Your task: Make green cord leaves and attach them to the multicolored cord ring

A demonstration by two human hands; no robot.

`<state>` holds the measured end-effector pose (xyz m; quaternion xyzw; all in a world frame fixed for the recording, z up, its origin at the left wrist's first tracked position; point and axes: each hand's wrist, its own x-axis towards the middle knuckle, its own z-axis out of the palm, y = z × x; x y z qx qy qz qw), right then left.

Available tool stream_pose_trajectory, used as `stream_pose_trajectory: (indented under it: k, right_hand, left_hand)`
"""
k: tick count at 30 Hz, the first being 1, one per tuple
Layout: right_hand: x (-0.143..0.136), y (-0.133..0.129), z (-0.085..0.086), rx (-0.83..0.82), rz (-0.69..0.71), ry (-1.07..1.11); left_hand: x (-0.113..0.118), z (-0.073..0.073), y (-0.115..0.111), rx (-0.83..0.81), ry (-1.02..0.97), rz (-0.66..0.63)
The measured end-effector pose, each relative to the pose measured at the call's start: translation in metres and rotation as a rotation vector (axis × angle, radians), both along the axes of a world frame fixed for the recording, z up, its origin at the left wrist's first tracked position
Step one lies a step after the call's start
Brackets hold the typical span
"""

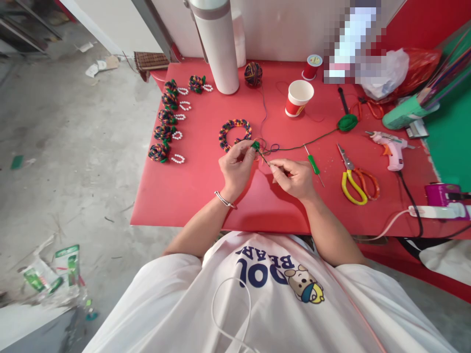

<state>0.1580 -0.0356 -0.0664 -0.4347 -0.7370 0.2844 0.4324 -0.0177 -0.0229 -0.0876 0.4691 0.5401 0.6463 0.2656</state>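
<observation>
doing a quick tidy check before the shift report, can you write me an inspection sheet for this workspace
surface: red table, smooth-looking
job's things: green yarn ball, multicolour yarn ball, braided ring; six braided pieces with white bead loops at the table's left
clutter: paper cup, white bottle, scissors, glue gun
left hand: pinches a small green piece
right hand: pinches something thin and dark; strand or tool, cannot tell
cables: black cable from the glue gun, crossing the table's right side
surroundings: grey floor with scattered packaging
</observation>
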Motion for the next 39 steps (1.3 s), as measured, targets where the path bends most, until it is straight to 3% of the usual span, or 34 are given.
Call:
stream_pose_trajectory:
  k: [12,19,39]
  right_hand:
    - [0.000,0.003,-0.001,-0.033,-0.014,-0.037]
    - [0.000,0.003,-0.002,-0.041,-0.021,-0.068]
    - [0.000,0.006,-0.002,0.001,-0.030,-0.104]
  left_hand:
    - [-0.001,0.009,0.008,-0.215,-0.497,-0.169]
    - [-0.008,0.007,0.012,-0.391,-0.653,-0.235]
    - [-0.005,0.023,0.007,-0.442,-0.738,-0.260]
